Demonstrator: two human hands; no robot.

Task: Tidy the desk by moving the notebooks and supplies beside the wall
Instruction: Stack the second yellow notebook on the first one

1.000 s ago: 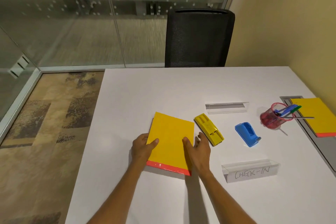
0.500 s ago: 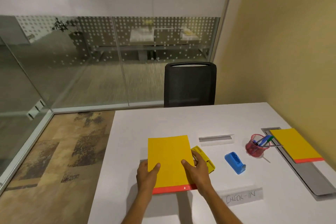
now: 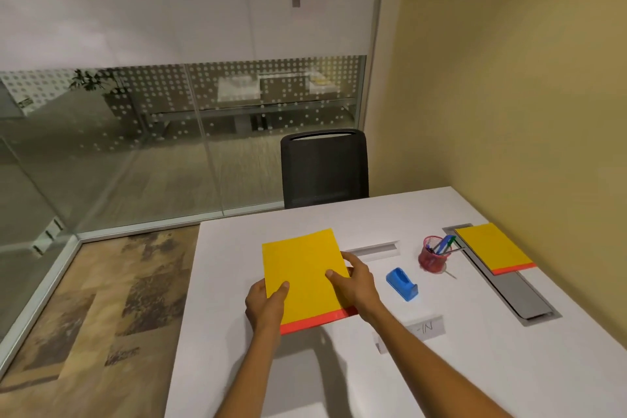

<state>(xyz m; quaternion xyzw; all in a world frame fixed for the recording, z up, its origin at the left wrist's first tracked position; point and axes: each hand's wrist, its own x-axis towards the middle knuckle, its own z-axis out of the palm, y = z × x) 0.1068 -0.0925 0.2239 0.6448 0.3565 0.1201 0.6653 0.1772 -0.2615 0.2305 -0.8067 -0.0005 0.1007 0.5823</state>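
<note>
A yellow notebook (image 3: 303, 273) with a red spine edge is lifted off the white desk (image 3: 339, 377), casting a shadow below it. My left hand (image 3: 266, 304) grips its lower left corner and my right hand (image 3: 358, 285) grips its right side. A second yellow notebook (image 3: 492, 248) lies by the yellow wall (image 3: 526, 95), over a grey cable tray (image 3: 519, 295). A red mesh pen cup (image 3: 434, 256) with pens stands left of that notebook. A blue tape dispenser (image 3: 402, 283) sits right of my right hand. The yellow stapler is hidden behind the held notebook.
A clear acrylic sign holder (image 3: 375, 249) lies beyond the held notebook. Another one (image 3: 424, 329), lettered "-IN", is partly hidden by my right forearm. A black chair (image 3: 324, 168) stands at the desk's far edge, with glass partitions (image 3: 135, 146) to the left.
Both hands have raised the notebook off the desk and shifted it slightly right, hiding the stapler. The camera has tilted upward, so the desk sits lower in view.
</note>
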